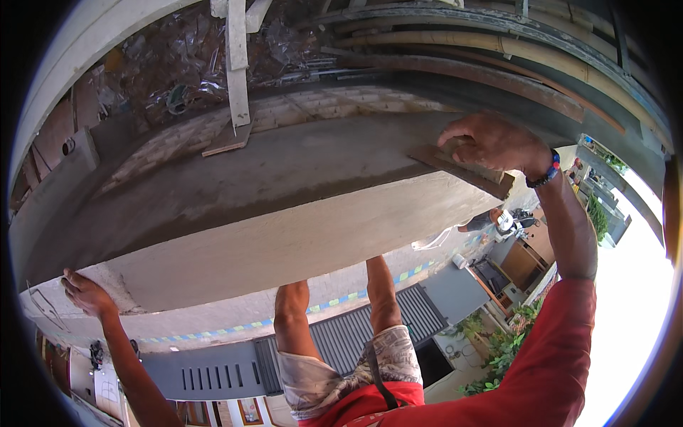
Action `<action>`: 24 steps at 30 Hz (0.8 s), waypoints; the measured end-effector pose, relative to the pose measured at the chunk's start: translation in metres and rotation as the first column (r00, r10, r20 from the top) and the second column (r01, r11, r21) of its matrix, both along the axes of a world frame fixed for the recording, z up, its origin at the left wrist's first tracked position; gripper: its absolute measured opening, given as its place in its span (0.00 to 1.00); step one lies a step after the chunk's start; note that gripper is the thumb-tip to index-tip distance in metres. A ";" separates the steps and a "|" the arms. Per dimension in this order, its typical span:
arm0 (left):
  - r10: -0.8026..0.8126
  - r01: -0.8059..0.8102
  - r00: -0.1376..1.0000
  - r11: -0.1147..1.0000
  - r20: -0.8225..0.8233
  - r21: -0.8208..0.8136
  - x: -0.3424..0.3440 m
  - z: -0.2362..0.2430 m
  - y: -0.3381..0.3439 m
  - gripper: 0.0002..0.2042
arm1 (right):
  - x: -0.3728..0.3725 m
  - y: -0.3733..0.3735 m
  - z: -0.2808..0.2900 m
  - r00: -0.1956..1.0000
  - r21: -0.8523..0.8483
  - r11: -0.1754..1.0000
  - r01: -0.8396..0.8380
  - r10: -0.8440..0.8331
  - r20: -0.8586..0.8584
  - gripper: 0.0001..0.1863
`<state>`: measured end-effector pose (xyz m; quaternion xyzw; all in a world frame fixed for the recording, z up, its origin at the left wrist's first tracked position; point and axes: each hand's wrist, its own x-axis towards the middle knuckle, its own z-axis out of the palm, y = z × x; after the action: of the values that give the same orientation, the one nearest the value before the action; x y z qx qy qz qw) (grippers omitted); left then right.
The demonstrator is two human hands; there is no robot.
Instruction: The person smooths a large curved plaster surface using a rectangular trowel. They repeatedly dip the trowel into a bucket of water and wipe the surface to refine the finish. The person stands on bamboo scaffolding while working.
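Observation:
A long concrete ledge point(313, 160) crosses in front of me, its top dark with damp, smoothed cement and its front face point(284, 242) paler. My right hand point(498, 146) is closed round the grip of a plastering float point(491, 183). The float's flat board lies tilted across the ledge's front edge, near the right end. At the far left, my left hand point(89, 293) holds the ledge's front edge, fingertips over the corner. A rough unfinished patch point(117, 281) shows on the face beside it.
A white wooden post point(237, 85) stands on a small board point(228, 139) on the ledge. Behind lie clear plastic scraps point(192, 50) and bamboo poles point(462, 43). Far below my legs are a slatted grey gate point(341, 327), plants point(509, 338) and a parked motorbike point(523, 222).

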<state>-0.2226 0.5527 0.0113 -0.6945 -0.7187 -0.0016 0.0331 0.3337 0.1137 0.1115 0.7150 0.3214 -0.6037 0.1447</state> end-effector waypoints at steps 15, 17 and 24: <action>0.011 -0.010 0.999 1.000 -0.041 0.010 0.006 -0.002 -0.004 0.39 | -0.003 -0.001 -0.022 0.996 0.109 0.990 -0.087 0.085 0.024 0.18; 0.011 -0.011 0.999 1.000 -0.050 0.006 0.007 -0.006 -0.002 0.39 | 0.010 -0.034 -0.073 0.995 0.089 0.993 -0.077 0.071 0.073 0.18; 0.008 -0.006 0.998 0.999 -0.056 0.035 0.009 -0.003 -0.009 0.38 | 0.026 -0.002 -0.039 0.995 0.119 0.992 0.032 -0.043 0.088 0.17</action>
<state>-0.2132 0.5439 0.0083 -0.6910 -0.7199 0.0059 0.0654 0.3595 0.1116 0.0728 0.7549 0.3360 -0.5533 0.1053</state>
